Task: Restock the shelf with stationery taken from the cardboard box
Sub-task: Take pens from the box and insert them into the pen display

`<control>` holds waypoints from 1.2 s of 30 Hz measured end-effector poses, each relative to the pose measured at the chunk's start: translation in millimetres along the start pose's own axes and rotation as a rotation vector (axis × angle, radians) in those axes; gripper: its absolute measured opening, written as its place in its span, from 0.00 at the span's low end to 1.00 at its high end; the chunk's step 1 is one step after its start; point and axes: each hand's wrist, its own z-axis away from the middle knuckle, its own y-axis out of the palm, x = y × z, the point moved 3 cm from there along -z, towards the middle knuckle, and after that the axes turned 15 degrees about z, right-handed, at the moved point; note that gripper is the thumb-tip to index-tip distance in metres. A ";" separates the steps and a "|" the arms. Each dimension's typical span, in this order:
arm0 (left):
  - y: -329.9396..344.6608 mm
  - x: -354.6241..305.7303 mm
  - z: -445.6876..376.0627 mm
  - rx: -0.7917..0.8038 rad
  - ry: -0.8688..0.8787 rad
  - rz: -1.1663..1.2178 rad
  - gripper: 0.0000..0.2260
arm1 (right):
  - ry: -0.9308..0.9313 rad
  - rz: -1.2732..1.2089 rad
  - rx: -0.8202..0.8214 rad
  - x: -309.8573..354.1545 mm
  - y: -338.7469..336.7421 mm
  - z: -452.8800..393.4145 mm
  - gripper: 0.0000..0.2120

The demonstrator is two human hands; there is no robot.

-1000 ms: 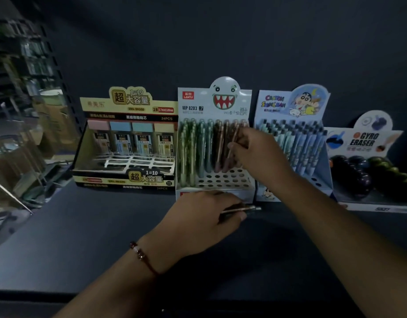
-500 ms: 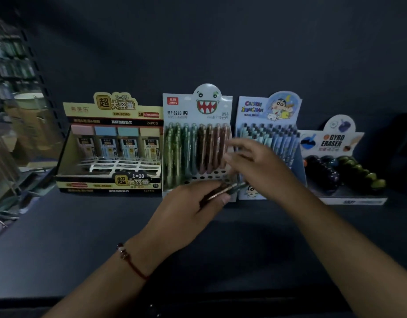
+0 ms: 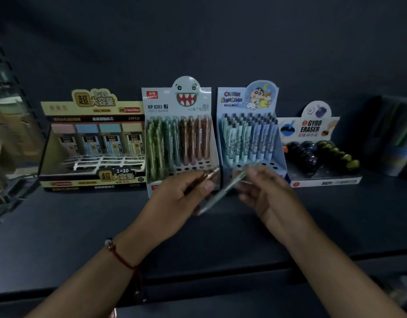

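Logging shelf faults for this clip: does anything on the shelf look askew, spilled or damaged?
Nothing stands out. The four display boxes stand upright in a row; the monster-face pencil box just has empty front holes.

The dark matt shelf (image 3: 60, 237) is showing no shine; the printed glossy cardboard display boxes (image 3: 178, 104) are catching light, holding shiny translucent plastic pencils (image 3: 199, 138).

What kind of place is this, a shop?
Most likely a stationery shop aisle. A dark shelf carries retail display boxes: a pencil display, a cartoon pen display and a "Gyro Eraser" tray, all facing outward for customers.
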 end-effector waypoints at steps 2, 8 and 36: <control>-5.4 1.9 0.2 -0.042 0.007 -0.051 0.09 | 0.042 -0.144 -0.118 1.5 -10.3 -5.5 0.03; -3.8 0.7 5.6 0.041 0.022 -0.307 0.07 | 0.091 -0.238 -0.224 1.3 -17.6 -9.2 0.02; -25.5 7.1 42.3 -0.006 0.076 -0.710 0.15 | -0.530 0.813 -0.107 32.1 90.6 -87.7 0.08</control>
